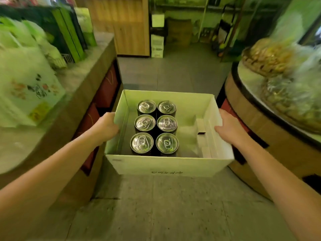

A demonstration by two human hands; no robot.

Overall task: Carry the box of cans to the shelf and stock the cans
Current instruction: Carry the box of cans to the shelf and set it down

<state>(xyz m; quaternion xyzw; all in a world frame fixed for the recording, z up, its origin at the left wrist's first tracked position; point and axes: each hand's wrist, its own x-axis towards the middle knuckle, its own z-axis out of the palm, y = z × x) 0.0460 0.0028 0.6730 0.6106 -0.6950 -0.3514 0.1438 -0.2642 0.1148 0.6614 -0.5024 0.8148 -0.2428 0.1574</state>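
**Item: open white box with six cans, held in an aisle**

Head view. A white cardboard box (166,165) is being carried above a grey tiled floor (156,206), between a counter (83,79) on the left and a rounded display stand (260,129) on the right. Its top is standing open; dark handwriting is showing on the near wall.

Contents: six cans (156,126), dark-sided with silver pull-tab lids, are standing upright in two columns of three, filling the left half. A folded white card insert (202,134) is lying along the right wall.

The left hand (106,126) is clamping the left wall, the right hand (229,127) the right wall, hands well apart. Bags on the counter and wrapped goods on the stand are blurring.
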